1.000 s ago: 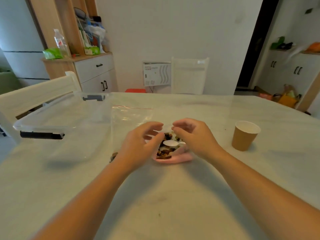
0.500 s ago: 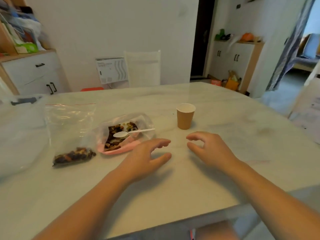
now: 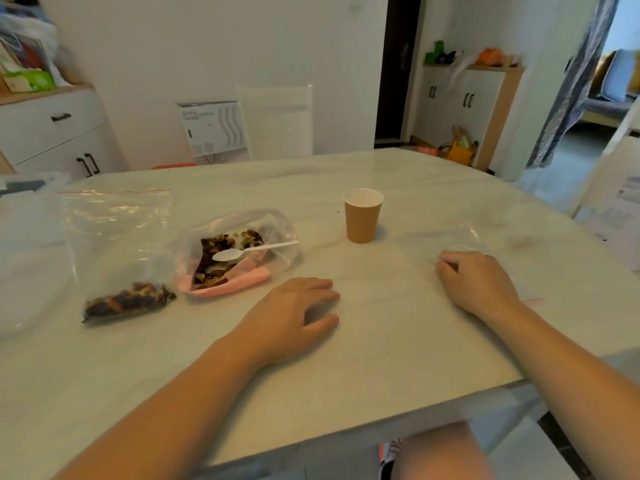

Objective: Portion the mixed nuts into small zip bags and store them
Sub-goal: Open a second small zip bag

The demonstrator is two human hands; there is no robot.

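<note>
A clear bag of mixed nuts (image 3: 277,230) with a pink edge lies open on the marble table (image 3: 346,375), left of centre. A white plastic spoon (image 3: 254,250) rests in it. Further left lies a red-zip bag (image 3: 117,237) with a portion of nuts (image 3: 128,301) at its near end. An empty zip bag (image 3: 433,239) lies flat at the right. My right hand (image 3: 476,280) rests on it with fingers curled down onto the plastic. My left hand (image 3: 294,313) lies palm-down on the bare table, fingers apart and holding nothing, just right of the nut bag.
A brown paper cup (image 3: 362,216) stands upright between the nut bag and the empty bag. A clear plastic container (image 3: 24,258) sits at the far left. The table's near edge runs across the lower right. A white chair (image 3: 275,121) stands beyond the far side.
The view has swung right. Both hands left the nut bag; the left settled on the table and the right travelled right onto the empty zip bag.
</note>
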